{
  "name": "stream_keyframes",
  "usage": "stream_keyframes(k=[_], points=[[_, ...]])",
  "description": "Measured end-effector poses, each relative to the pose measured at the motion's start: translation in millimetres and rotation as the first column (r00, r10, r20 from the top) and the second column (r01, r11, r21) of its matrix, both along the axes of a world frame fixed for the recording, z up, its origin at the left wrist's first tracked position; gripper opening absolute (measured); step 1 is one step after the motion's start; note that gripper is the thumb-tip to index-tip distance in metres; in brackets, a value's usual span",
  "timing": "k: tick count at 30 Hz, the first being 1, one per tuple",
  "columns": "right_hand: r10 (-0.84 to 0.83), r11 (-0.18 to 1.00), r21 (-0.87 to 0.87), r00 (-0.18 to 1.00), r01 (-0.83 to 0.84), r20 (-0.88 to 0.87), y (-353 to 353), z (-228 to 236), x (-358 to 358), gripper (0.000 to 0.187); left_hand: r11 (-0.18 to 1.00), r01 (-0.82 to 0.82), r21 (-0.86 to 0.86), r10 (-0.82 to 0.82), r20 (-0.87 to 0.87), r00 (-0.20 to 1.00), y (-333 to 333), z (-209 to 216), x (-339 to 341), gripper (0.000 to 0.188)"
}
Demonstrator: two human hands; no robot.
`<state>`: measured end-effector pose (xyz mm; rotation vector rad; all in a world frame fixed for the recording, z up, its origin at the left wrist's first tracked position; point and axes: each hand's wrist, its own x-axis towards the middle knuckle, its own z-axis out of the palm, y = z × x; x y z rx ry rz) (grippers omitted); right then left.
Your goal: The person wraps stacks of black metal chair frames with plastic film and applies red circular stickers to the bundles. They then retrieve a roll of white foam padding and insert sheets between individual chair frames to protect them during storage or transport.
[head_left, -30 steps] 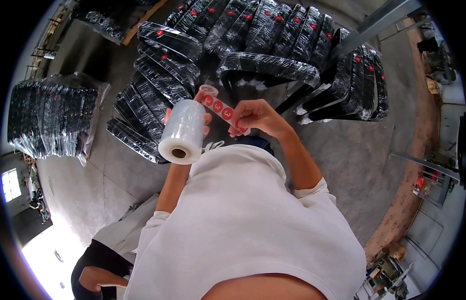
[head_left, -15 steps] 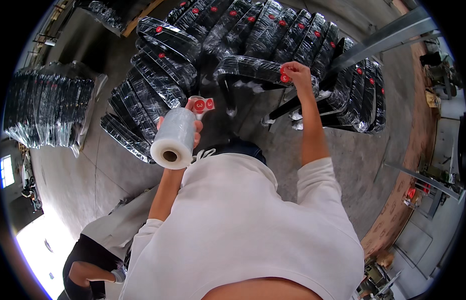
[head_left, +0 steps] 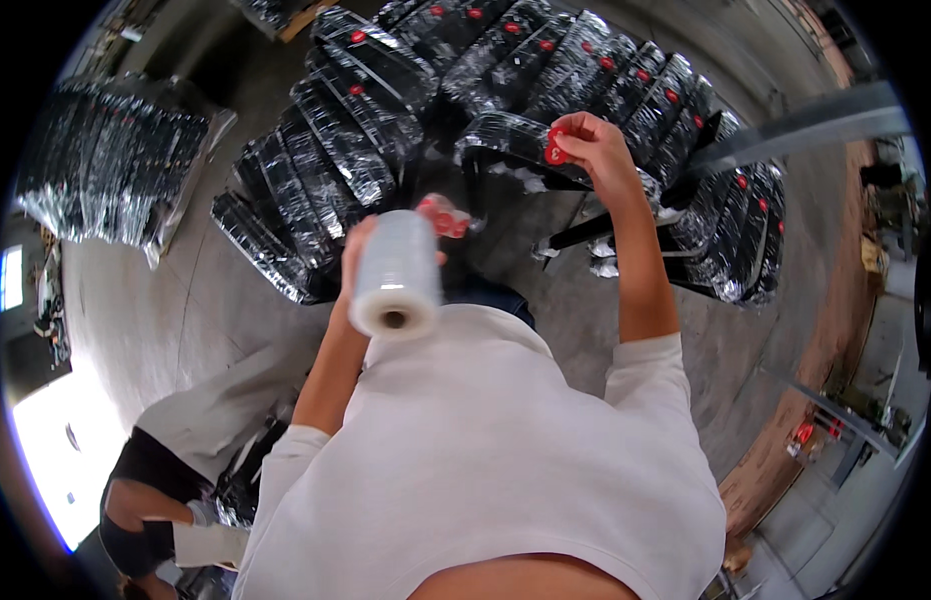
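My left hand (head_left: 356, 252) is wrapped round a roll of clear stretch film (head_left: 398, 262), its cardboard core facing me. A piece of backing with round red stickers (head_left: 446, 217) sticks out beyond the roll at the same hand, blurred. The fingers of my right hand (head_left: 602, 158) pinch a round red sticker (head_left: 555, 151). They are over the near end of a black, film-wrapped bent frame (head_left: 503, 130) with legs pointing toward me. Whether the sticker touches the frame is hard to tell.
Several more wrapped black parts (head_left: 345, 135) with red stickers stand in a curved row ahead. Another wrapped stack (head_left: 115, 165) is at the far left. A grey metal beam (head_left: 805, 130) crosses at the right. Behind me on the left, a person (head_left: 150, 490) bends over.
My left hand and the film roll have shifted right. My right hand still pinches the red sticker, now slightly left of before. The whole view has turned a little.
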<state>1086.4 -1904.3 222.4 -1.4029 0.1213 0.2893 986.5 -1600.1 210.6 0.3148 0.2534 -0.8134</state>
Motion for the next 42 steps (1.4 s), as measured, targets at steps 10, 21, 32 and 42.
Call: stream_keyframes(k=[10,21,32,42], points=[[0.229,0.969,0.054,0.957,-0.242,0.18,78.8,37.6,-55.0,0.009,0.629,-0.135,0.766,-0.265,0.375,0.888,-52.3,40.2,6.9,0.042],[-0.041,0.98,0.201,0.966,-0.011,0.254,68.9,47.1,-69.6,0.009,0.694,-0.16,0.702,-0.203,0.404,0.892,-44.7,34.2,0.6,0.038],[0.111,0.994,-0.025,0.978,-0.108,0.175,84.6,46.7,-81.7,0.008,0.617,-0.283,0.734,-0.29,0.546,0.786,-47.5,37.5,-2.5,0.026],[0.199,0.936,0.289,0.98,-0.199,0.032,81.4,41.2,-89.0,0.009,0.635,-0.301,0.711,-0.233,0.549,0.803,-55.7,36.2,-13.8,0.021]])
